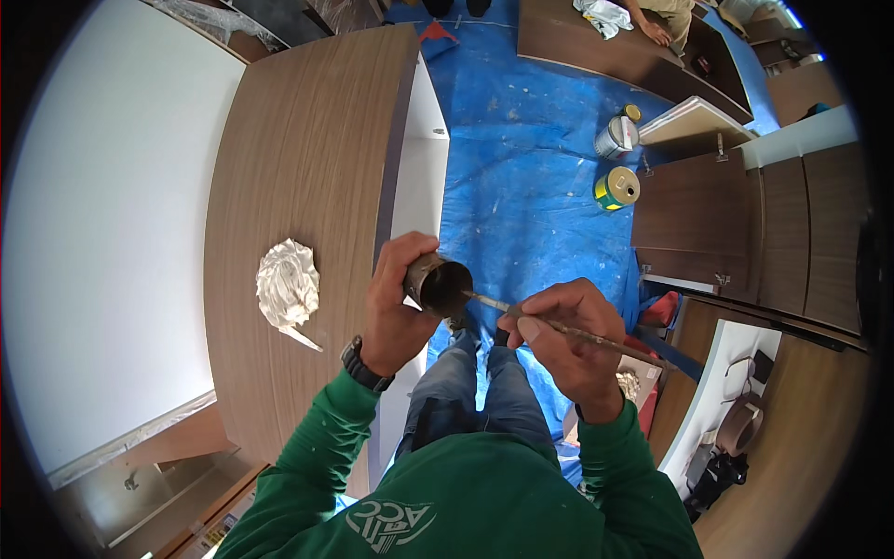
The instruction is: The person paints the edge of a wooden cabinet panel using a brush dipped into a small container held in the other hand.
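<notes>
My left hand (pixel 396 303) is wrapped round a small, stained metal can (pixel 426 279), tilted so its dark open mouth faces right. What is inside cannot be made out. In my right hand (pixel 577 340) is a thin paintbrush (pixel 596 337), pinched by its long, stained handle. The brush tip reaches the rim of the can. To the left, a crumpled whitish cloth (pixel 288 284) lies on a brown wood-grain cabinet panel (pixel 326 168), with a narrow tail trailing from it.
Blue sheeting (pixel 521 121) covers the floor. A yellow-green can (pixel 616 189) and a paint tin (pixel 615 138) stand on it at right, near a brown cabinet door (pixel 694 210). At the far right, another person's hand (pixel 656 34) rests by a brown panel (pixel 596 47).
</notes>
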Demonstrator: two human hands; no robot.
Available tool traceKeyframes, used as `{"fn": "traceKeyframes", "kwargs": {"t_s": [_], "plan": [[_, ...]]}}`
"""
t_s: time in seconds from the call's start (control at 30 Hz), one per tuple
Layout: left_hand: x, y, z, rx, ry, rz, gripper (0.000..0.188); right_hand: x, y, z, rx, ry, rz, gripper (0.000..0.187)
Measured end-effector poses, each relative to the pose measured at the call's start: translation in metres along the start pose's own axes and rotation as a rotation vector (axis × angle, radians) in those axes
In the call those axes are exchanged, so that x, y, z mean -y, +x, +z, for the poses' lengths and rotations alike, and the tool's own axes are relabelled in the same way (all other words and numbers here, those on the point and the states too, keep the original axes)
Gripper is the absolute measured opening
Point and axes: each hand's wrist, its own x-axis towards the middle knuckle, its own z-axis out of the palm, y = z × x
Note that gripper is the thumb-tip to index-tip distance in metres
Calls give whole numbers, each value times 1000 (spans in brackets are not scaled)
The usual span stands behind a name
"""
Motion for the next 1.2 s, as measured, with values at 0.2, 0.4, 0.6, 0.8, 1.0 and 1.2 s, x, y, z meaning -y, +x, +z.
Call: {"fn": "traceKeyframes", "kwargs": {"t_s": [0.2,0.4,0.6,0.8,1.0,1.2], "plan": [[-51,6,15,-6,27,133,70,26,-13,-23,25,-345,-289,13],[-90,-4,27,13,126,146,73,34,-28,-31,35,-379,-289,11],[-101,-19,34,-5,173,148,74,32,-38,-37,91,-429,-332,12],[-105,-34,35,-13,210,144,75,36,-46,-38,134,-449,-351,13],[-99,-46,30,5,196,134,78,35,-51,-28,151,-474,-338,13],[-75,-55,12,16,204,110,78,26,-53,-9,178,-509,-297,13]]}}
